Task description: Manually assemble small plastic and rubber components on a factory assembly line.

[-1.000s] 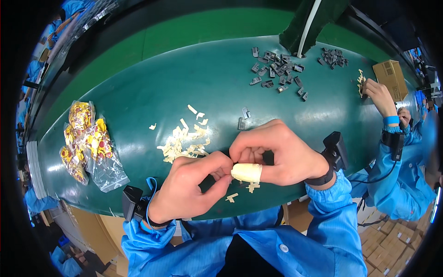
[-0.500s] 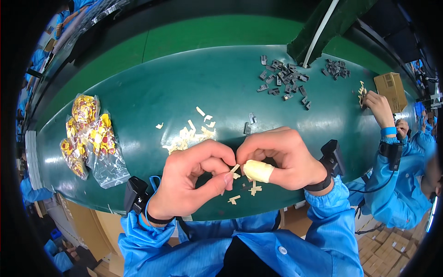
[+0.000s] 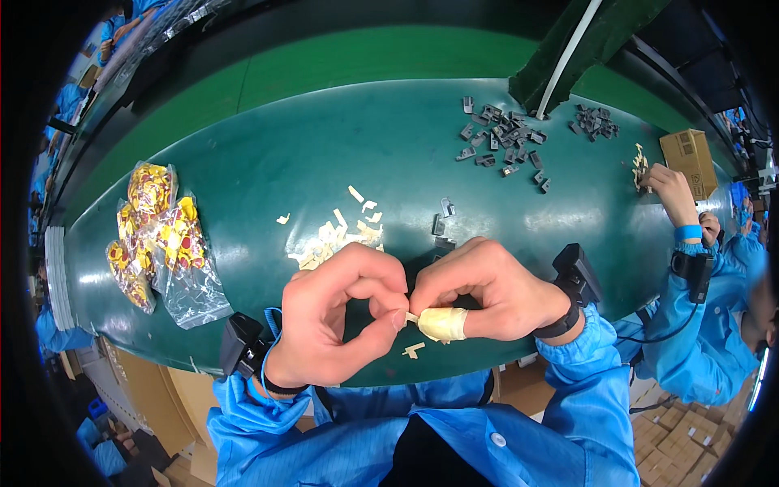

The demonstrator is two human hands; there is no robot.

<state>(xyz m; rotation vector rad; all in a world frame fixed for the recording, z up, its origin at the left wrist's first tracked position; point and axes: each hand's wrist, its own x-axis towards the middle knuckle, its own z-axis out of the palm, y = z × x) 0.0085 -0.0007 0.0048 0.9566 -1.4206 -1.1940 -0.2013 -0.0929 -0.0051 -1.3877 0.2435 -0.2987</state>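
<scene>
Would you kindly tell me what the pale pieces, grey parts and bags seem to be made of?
Pale pieces: matte-looking, perhaps card or plastic; their thin, flat look leaves it open. Grey parts: probably moulded plastic, slightly shiny, judging by repeated blocky shapes. Bags: glossy clear plastic film, from the wrinkles and highlights.

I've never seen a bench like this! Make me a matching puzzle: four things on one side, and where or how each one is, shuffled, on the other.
Things
1. Clear plastic bags
2. Loose pile of cream strips
3. Cardboard box
4. Cream wrapping

Where or how
A. Around the right thumb
B. At the left side of the green table, with yellow and red pieces inside
C. Just beyond the left hand, partly hidden by it
D. Over on the right, near a co-worker's hand

Right pairs: 1-B, 2-C, 3-D, 4-A
</scene>
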